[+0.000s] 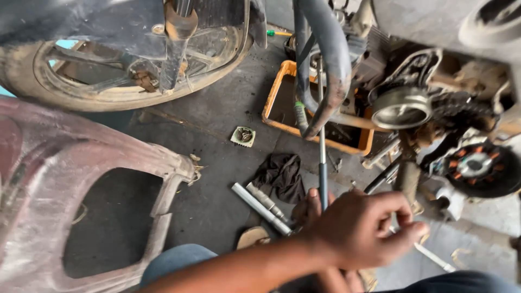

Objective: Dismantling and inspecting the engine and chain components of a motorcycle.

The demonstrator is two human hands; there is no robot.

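Left hand (pixel 361 228) crosses frame, fingers (pixel 404 239) curled narrow beside long rod (pixel 322 163); contact with rod unclear. Right hand (pixel 308 206) mostly hidden behind left, at rod's lower end, grip cannot be told. Rod rises upright toward orange tray (pixel 277 97). Sockets (pixel 261 205), black rag (pixel 282 174) on floor just left. Engine (pixel 434 108) right.

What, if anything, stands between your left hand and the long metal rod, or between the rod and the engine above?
Nothing visible separates the left hand from the long metal rod; its lower end meets the hand. A curved grey pipe crosses beside the rod's upper end, before the engine.
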